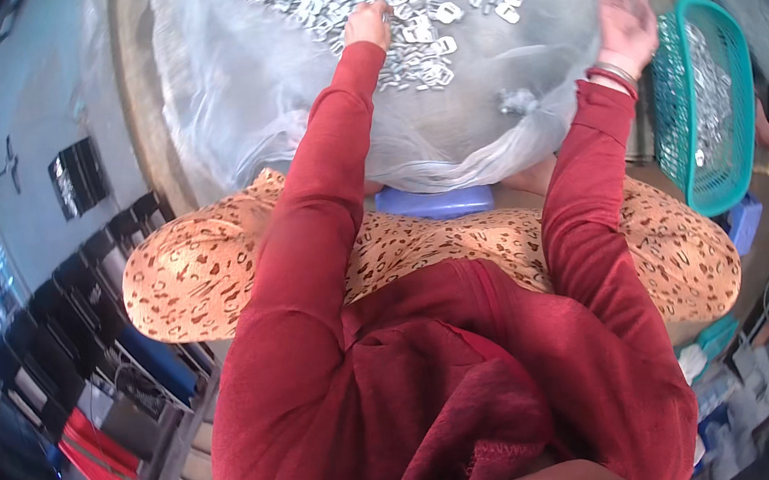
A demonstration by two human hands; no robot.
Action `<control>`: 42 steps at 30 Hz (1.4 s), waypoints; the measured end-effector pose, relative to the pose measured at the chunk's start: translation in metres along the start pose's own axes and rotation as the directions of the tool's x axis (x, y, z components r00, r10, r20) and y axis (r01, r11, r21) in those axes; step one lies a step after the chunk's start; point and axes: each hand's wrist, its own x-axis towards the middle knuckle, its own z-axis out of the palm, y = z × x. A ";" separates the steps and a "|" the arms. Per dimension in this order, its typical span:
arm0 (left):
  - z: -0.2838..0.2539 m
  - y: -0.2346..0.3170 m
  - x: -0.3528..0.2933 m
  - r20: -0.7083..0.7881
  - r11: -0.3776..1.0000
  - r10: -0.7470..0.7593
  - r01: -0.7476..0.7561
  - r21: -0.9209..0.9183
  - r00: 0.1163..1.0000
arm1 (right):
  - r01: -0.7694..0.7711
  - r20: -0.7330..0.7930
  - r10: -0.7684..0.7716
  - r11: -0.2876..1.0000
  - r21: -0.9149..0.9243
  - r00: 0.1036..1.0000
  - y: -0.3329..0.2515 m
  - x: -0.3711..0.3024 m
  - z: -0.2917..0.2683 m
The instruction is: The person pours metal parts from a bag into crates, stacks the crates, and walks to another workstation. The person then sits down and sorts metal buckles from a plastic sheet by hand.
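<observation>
Small silver-grey buckle-like pieces [420, 31] lie in a heap on a translucent plastic sheet [258, 91]. At the near edge of the heap is my left hand [368, 26], its fingers curled in among the pieces; whatever they hold is hidden. To the right, over the sheet's edge, my right hand [627, 19] is raised with the palm showing and the fingers apart, slightly blurred, with nothing seen in it. Beside it stands a teal plastic basket [739, 96] with more of the silver pieces inside.
A blue-purple plastic stool or block [433, 202] shows between my legs. Stacked black chairs or frames [51, 327] and a red cloth-like item [100, 457] are at the left. Another person's foot [767, 131] is beyond the basket. Assorted items crowd the lower right.
</observation>
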 end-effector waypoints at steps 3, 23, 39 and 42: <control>-0.036 -0.030 0.001 -0.039 0.884 -0.277 0.239 -0.403 0.960 | -0.175 -0.028 0.321 0.440 -0.881 0.947 0.101 0.007 0.009; -0.051 -0.026 -0.019 0.486 -0.283 -0.008 0.464 -0.839 0.874 | -0.610 -0.311 0.730 0.179 -0.772 0.608 0.166 -0.071 -0.010; -0.037 -0.021 -0.021 0.369 0.308 -0.332 0.469 -0.828 0.868 | -0.706 -0.060 0.904 0.288 -0.647 0.423 0.122 -0.059 0.002; -0.060 0.007 -0.027 0.336 -0.288 -0.036 0.313 -0.905 0.941 | -0.707 0.041 0.874 0.419 -0.570 0.485 0.109 -0.054 -0.011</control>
